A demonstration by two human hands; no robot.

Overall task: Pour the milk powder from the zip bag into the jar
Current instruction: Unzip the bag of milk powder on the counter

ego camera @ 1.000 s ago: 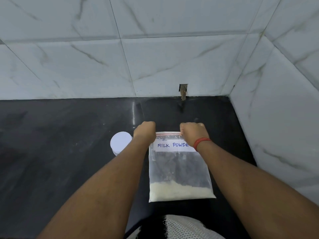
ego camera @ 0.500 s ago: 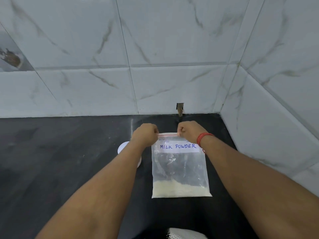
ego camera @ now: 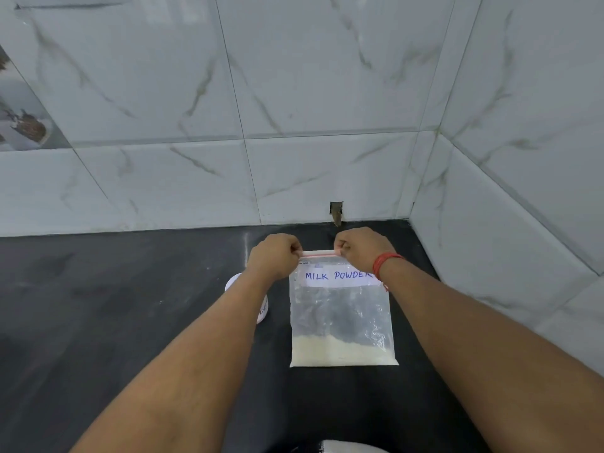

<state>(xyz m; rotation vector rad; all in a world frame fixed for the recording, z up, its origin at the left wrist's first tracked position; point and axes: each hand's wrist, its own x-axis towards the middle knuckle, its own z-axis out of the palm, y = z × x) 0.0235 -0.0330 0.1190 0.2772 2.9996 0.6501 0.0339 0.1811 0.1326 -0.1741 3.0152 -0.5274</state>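
A clear zip bag (ego camera: 341, 322) labelled "MILK POWDER" stands upright on the black counter, with white powder settled along its bottom. Its red zip strip runs along the top edge. My left hand (ego camera: 273, 256) pinches the strip's left end and my right hand (ego camera: 359, 250), with a red thread band at the wrist, pinches the right end. The zip looks closed between my hands. A white-lidded jar (ego camera: 233, 282) stands just left of the bag, mostly hidden behind my left forearm.
The black counter (ego camera: 114, 305) ends at white marble-tiled walls behind and on the right, forming a corner. A small dark notch (ego camera: 336, 212) sits in the back wall just above the counter. A white cloth edge (ego camera: 346, 447) shows at the bottom.
The view has tilted upward, showing more wall. Both hands keep hold of the bag's top, and my left forearm now hides more of the jar.
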